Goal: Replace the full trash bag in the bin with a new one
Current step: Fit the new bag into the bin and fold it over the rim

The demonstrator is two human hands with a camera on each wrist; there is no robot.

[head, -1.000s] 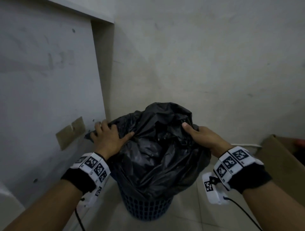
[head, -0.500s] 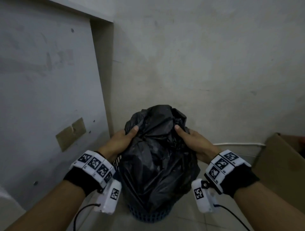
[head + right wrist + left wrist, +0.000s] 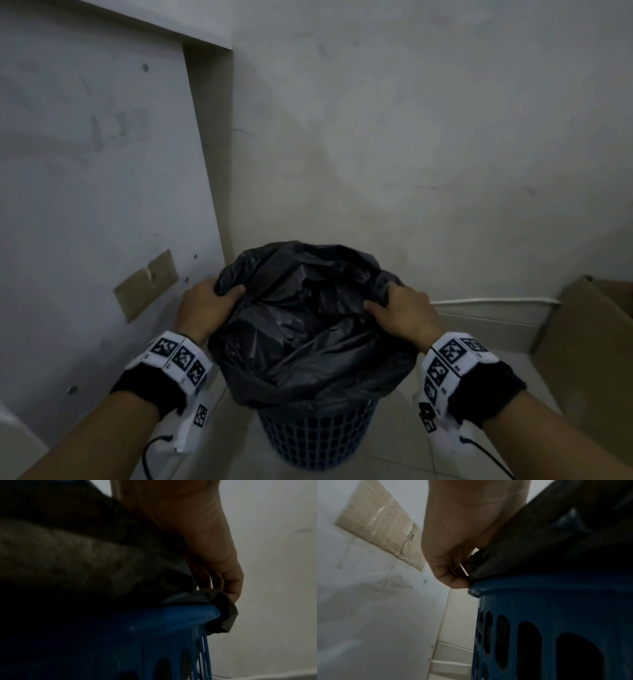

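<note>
A black trash bag (image 3: 308, 329) bulges out of a blue perforated bin (image 3: 318, 435) on the floor in a corner. My left hand (image 3: 205, 308) grips the bag's edge on the left side, thumb on top of the plastic. My right hand (image 3: 400, 311) grips the bag's edge on the right side. In the left wrist view the left hand (image 3: 453, 577) pinches the bag's edge (image 3: 477, 563) just above the bin's rim (image 3: 539, 586). In the right wrist view the right hand (image 3: 223, 582) holds the folded bag edge (image 3: 223, 609) at the blue rim (image 3: 171, 616).
A white panel (image 3: 96, 205) stands close on the left with a taped patch (image 3: 147, 284). A plaster wall (image 3: 411, 137) rises right behind the bin. A cardboard box (image 3: 589, 342) sits on the tiled floor at the right, with a white cable (image 3: 496, 301) along the wall's base.
Both hands moved apart from the bunched top of the bag to its left and right sides. The bag's top has spread wider and lower over the bin.
</note>
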